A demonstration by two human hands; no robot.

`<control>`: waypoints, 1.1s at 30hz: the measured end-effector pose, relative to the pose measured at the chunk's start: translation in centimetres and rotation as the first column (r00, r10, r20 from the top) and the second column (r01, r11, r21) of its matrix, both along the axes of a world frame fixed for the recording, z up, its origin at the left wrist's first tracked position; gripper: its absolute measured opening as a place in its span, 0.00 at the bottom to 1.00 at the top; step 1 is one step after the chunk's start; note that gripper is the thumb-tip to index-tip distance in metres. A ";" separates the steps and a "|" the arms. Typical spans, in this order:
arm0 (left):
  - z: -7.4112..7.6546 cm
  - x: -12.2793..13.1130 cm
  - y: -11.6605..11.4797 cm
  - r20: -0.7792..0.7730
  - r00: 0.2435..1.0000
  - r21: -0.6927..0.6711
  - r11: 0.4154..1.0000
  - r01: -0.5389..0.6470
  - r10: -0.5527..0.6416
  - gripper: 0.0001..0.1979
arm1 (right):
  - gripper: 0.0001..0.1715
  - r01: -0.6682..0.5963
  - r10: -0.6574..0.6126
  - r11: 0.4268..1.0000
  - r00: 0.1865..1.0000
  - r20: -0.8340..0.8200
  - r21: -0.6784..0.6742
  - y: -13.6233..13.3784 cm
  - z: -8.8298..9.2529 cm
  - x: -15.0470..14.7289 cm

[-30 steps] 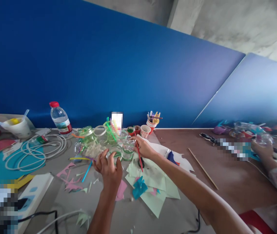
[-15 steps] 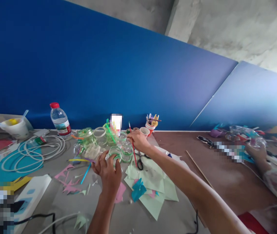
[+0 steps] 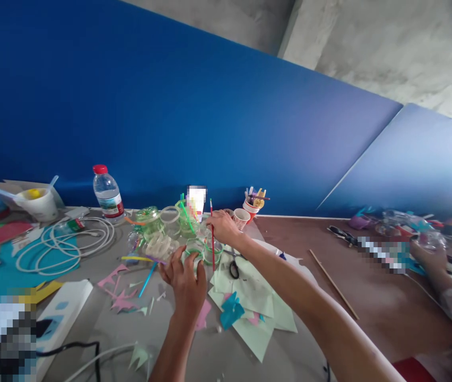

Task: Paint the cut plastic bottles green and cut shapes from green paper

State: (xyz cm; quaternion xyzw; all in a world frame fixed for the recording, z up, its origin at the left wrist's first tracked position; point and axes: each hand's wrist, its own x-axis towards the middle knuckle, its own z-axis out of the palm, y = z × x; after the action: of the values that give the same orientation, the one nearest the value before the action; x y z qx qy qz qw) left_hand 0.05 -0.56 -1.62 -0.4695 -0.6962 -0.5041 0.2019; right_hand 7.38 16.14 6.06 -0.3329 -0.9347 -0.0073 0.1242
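Note:
My right hand (image 3: 225, 227) reaches far over the table, its fingers pinched on a slim red paintbrush (image 3: 212, 241) that stands nearly upright. Low and to the left, my left hand (image 3: 186, 278) curves its fingers and thumb about a clear plastic cup (image 3: 194, 247) with a green rim; the fingers hide part of it. Right beside that is another green-tinted clear cup (image 3: 212, 251), close to the brush's lower end. Behind my left hand cluster a green jar (image 3: 149, 220) and a pale molded piece (image 3: 161, 245). A green straw (image 3: 187, 216) leans among them.
Scissors (image 3: 234, 269) lie on pale green paper sheets (image 3: 266, 334). Behind my right hand stand a paper cup (image 3: 241, 217) and a cup of brushes (image 3: 251, 208). A water bottle (image 3: 109, 196), coiled white cable (image 3: 67, 246) and power strip (image 3: 64, 318) are left; another person's hand (image 3: 428, 260) is far right.
The paintbrush has swung from leaning to nearly upright in my right hand. My left hand stays at the green-rimmed cup. The whole view has shifted slightly.

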 end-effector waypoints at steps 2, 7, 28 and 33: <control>-0.1 0.0 0.0 -0.006 1.000 0.002 1.000 -0.007 0.007 0.06 | 0.15 0.011 -0.011 1.000 1.000 -0.016 -0.006 0.4 0.1 0.3; -0.3 0.1 0.1 0.012 1.000 -0.008 1.000 0.008 -0.008 0.07 | 0.15 0.026 -0.028 0.999 0.998 -0.061 -0.031 1.8 0.2 1.6; -1.1 -0.3 0.5 0.096 0.994 0.034 0.998 0.051 -0.054 0.10 | 0.13 0.030 -0.104 0.988 0.858 -0.503 -0.153 2.8 5.3 2.2; -0.5 -0.8 0.2 0.371 0.878 0.238 0.945 0.225 -0.302 0.22 | 0.10 -0.260 0.158 0.959 0.825 -0.543 -0.116 -2.6 8.1 7.2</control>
State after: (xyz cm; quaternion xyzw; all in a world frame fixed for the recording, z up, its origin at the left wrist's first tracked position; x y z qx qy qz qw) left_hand -0.79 -0.39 -2.11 -0.4252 -0.6014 -0.6758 0.0268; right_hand 14.58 13.55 14.14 -0.2274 -0.8918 0.1847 0.3448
